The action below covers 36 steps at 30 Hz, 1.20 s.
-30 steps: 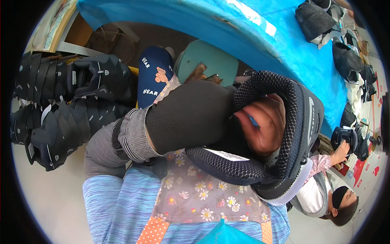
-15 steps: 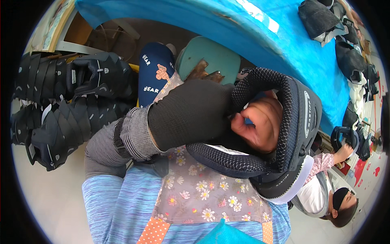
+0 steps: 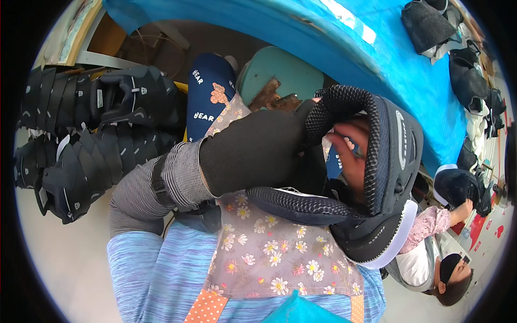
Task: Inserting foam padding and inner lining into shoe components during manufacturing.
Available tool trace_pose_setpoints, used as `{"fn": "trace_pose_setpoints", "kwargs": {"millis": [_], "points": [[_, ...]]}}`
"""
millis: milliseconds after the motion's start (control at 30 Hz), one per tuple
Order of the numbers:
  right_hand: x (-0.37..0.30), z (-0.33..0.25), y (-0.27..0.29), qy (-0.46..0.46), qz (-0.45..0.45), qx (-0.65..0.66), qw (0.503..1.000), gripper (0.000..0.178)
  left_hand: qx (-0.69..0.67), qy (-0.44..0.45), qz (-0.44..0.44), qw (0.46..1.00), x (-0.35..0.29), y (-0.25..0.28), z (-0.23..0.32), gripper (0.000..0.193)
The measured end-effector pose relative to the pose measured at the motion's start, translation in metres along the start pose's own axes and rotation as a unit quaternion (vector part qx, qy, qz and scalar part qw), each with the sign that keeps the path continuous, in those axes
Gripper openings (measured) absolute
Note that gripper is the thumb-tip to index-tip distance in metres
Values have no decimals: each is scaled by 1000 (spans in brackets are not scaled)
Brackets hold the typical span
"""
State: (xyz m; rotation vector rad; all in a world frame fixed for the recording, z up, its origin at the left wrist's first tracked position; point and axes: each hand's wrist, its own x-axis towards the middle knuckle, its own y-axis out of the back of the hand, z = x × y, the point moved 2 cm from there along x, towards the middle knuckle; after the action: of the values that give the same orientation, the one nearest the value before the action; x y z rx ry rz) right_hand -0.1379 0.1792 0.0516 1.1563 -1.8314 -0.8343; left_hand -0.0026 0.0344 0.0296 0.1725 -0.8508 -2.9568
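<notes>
A dark navy-black shoe upper (image 3: 396,145) with a padded mesh collar and a pale lower edge is held above my lap. My left hand (image 3: 258,151), in a black knit glove, is closed on the left side of its collar; the fingertips are hidden. Through the collar opening shows my bare right hand (image 3: 353,161), inside the upper, its fingers bent against the inner wall and partly covered by the collar. The padded tongue (image 3: 301,207) hangs toward my flowered apron (image 3: 280,253).
Stacked black shoe uppers (image 3: 59,102) stand at the left. Ahead is a green stool seat (image 3: 307,67) with a brown, worn-looking piece (image 3: 274,97) on it. More uppers (image 3: 425,27) lie on the blue-covered table (image 3: 301,32). At right, another person (image 3: 425,264) handles a dark upper (image 3: 455,185).
My right hand has shifted deeper behind the collar, its thumb now raised and less of it showing. The upper has tilted slightly. The other person's dark upper has turned.
</notes>
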Motion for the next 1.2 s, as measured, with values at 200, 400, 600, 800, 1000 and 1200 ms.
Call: {"fn": "trace_pose_setpoints", "kwargs": {"millis": [200, 400, 600, 800, 1000, 1200], "points": [[11, -16, 1, 17, -28, 24, 999, 26, -30, -30, 32, 999, 2, -5, 6, 41], [28, -27, 12, 57, -79, -1, 995, 27, 1, -29, 45, 999, 3, -11, 2, 53], [16, -10, 1, 176, 18, -44, 983, 31, 24, -50, 76, 996, 8, -8, 6, 59], [1, -2, -7, 115, 129, -45, 984, 29, -27, -39, 44, 998, 10, -5, 5, 55], [10, 13, -17, -198, 113, 323, 918, 61, -138, -23, 64, 988, 7, -5, 2, 32], [16, 17, -33, -123, 150, 346, 918, 114, -158, -19, 59, 986, 12, 0, 15, 27]]}}
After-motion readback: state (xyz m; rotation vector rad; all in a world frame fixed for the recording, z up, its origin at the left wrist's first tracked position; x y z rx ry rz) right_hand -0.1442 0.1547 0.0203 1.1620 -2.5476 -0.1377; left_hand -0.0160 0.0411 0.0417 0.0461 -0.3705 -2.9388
